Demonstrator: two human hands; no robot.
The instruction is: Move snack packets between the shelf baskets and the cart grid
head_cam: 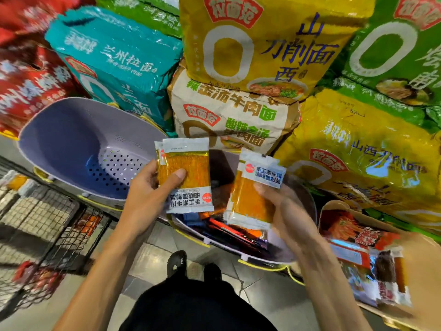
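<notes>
Bright light from above puts white glare on the glossy teal noodle bag (pixel 114 51) and soft shadow inside the purple basket (pixel 59 139). The wide-angle lens bows the edges; motion blur smears the red bags (pixel 28 87), the cart grid (pixel 47 218) and the right hand (pixel 286 206) with its snack packet (pixel 253 194).

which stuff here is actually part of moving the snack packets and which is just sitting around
Job:
left hand gripping stacked orange packets
right hand gripping single orange packet
purple basket
filled basket under the hands
cart grid

Lying about:
teal noodle bag
yellow noodle bag
cardboard box of red packets
</notes>
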